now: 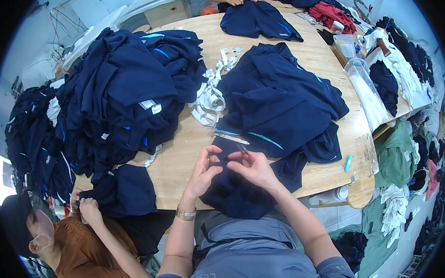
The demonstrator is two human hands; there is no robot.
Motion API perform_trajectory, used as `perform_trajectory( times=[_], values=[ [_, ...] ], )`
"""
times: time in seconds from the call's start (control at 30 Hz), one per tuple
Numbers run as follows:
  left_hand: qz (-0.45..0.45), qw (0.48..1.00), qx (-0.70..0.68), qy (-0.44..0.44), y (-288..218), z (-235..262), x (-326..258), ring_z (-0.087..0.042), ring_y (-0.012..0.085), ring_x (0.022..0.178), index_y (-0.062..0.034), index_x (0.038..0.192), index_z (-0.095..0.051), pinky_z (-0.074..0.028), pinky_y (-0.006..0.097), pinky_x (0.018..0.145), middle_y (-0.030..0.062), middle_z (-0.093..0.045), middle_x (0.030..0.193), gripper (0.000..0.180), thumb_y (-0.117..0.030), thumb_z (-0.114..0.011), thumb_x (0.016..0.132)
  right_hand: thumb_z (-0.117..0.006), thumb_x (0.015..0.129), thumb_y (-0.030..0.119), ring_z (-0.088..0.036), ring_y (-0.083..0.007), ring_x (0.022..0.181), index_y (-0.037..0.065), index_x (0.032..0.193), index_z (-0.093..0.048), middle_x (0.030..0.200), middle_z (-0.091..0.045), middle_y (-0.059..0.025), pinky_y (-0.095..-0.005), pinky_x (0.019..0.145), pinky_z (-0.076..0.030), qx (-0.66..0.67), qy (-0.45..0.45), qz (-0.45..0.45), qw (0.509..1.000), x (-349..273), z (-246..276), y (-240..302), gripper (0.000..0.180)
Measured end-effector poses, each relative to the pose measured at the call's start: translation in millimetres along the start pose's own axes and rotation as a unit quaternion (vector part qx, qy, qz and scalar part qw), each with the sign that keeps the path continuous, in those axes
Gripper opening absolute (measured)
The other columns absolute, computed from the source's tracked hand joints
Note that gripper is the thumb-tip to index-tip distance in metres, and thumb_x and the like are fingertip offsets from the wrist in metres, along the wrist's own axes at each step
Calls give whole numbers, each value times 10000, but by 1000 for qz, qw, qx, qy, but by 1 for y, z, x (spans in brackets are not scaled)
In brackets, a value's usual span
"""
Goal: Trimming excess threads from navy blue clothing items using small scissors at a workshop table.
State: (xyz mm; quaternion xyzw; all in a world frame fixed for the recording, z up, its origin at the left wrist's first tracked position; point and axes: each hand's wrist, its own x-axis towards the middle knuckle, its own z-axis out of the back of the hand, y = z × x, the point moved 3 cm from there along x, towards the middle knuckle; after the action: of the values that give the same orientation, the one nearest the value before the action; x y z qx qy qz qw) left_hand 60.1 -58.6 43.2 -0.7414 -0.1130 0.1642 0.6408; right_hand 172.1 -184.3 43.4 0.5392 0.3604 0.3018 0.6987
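My left hand point(202, 172) is curled at the table's near edge, fingers and thumb around a fold of a navy garment point(239, 199). The garment hangs over the edge toward my lap. Just right of it, my right hand point(253, 169) is closed around a small dark tool point(243, 149) that looks like thread snips; its tip points up and left, and the fingers partly hide it. Beyond my hands, a stack of navy garments point(283, 102) with light-blue trim lies on the table. A white strip point(232, 138) rests at the stack's near edge.
A tall pile of navy garments point(121, 80) stands at the left. White tape point(209, 101) lies tangled between the piles. A turquoise marker point(348, 163) is near the right edge. A co-worker point(86, 247) sits at the lower left, handling navy cloth; another person's hands point(246, 0) work opposite.
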Motion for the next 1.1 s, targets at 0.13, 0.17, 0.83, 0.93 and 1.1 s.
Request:
perform_trajectory(
  times=[0.13, 0.17, 0.83, 0.93, 1.1],
  values=[
    [-12, 1000, 18, 1, -2, -4, 1, -425, 65, 741, -56, 1165, -388, -365, 193, 673, -5, -432, 800, 461, 19, -538, 736, -697, 801, 174, -459, -29, 574, -3, 886, -680, 659, -572, 40, -202, 532, -358, 53, 7, 5, 999, 9, -7, -9, 197],
    [-21, 999, 24, -5, -2, -4, 1, -429, 67, 733, -58, 1176, -378, -371, 198, 671, -4, -435, 791, 484, 23, -543, 728, -692, 807, 168, -476, -38, 576, -6, 866, -682, 661, -585, 29, -206, 534, -369, 146, -8, 16, 989, 12, -8, -12, 184],
    [-140, 925, 350, -53, -22, -8, 4, -589, 195, 665, -17, 818, -683, -444, 299, 658, 94, -632, 710, 88, -56, -683, 739, -576, 866, 102, -571, -75, 763, -19, 904, -632, 801, -647, -35, -236, 702, -453, 96, -15, 129, 987, 16, 7, 3, 138],
    [-122, 938, 319, -62, -11, -1, 3, -598, 142, 669, -1, 827, -686, -452, 258, 633, 80, -652, 721, 78, -34, -679, 757, -573, 808, 62, -419, -47, 548, 25, 1013, -628, 606, -475, 14, -209, 528, -363, 50, 2, 150, 987, 0, 7, -2, 216],
    [-101, 953, 281, -61, -9, -1, 7, -593, 107, 677, 17, 826, -678, -458, 237, 640, 70, -663, 744, 82, -56, -669, 790, -721, 701, 158, -513, -156, 468, 101, 1064, -597, 554, -520, -44, -272, 488, -431, -176, -49, 237, 954, -16, -3, -13, 388]
  ],
)
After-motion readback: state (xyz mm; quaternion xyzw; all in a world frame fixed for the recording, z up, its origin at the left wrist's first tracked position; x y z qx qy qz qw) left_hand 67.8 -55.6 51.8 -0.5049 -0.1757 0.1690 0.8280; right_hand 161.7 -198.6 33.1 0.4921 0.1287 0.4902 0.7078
